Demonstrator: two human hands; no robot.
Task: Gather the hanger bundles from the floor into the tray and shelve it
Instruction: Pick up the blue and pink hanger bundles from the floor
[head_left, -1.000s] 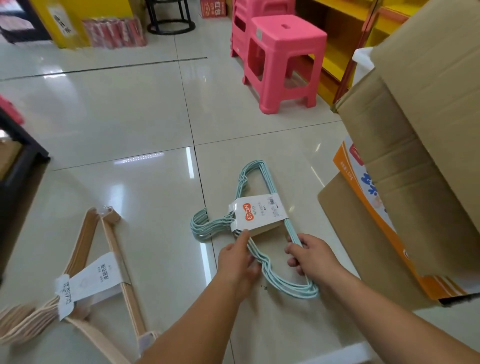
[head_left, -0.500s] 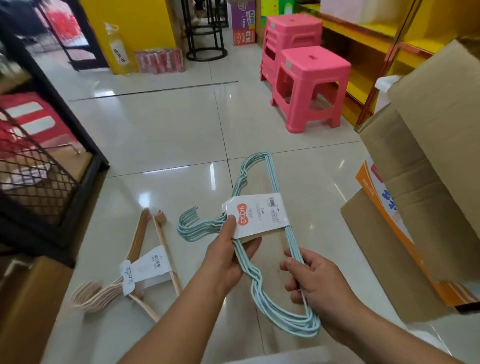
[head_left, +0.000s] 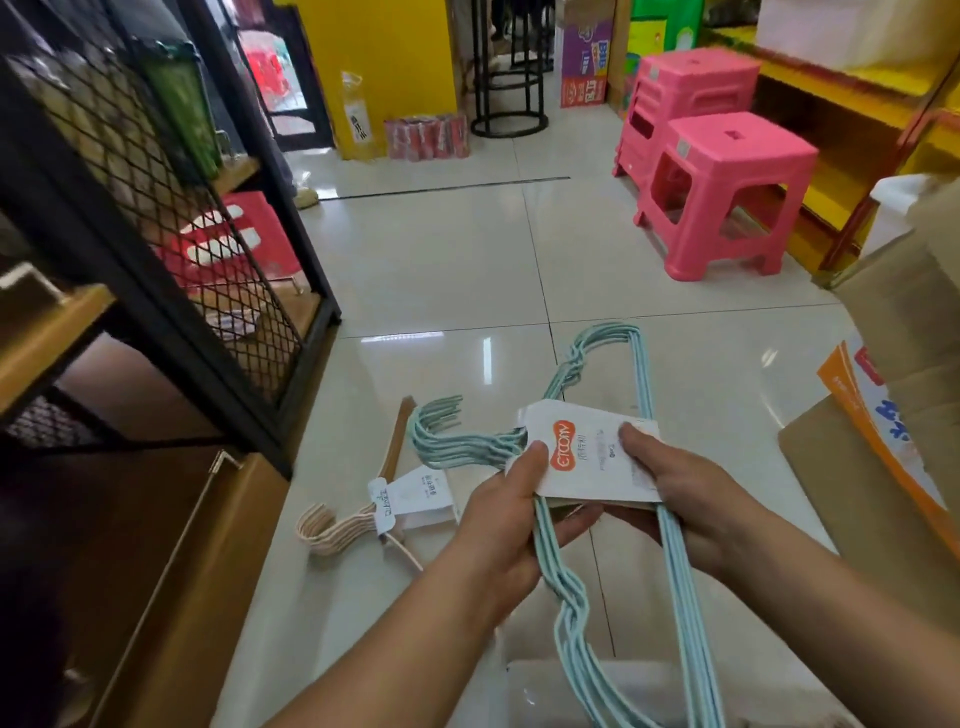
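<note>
**Mint bundle up, beige bundle waiting**

My left hand is closed around the wire necks of the mint hanger bundle, thumb pressed on top of its paper label and fingers curled beneath. My right hand pinches the other side of the same label, thumb over the card and the rest of the hand under the long bars. The bundle is clear of the floor, hooks pointing to my left, one shoulder reaching away from me and the other drooping toward the pale tray at the bottom edge of my view. I judge I am mid-transfer, about to lower it in.

Just left of my left hand, the beige hanger bundle lies on the tiles beside the black mesh shelf, so 1 bundle is left to collect. A cardboard box sits to my right, and 2 pink stools stand further off.

The risk as I see it: much of my hold is on paper, which could tear or slide. The drooping shoulder could also catch the tray's rim on the way in, or the hooks could snag on the beige bundle close by
</note>
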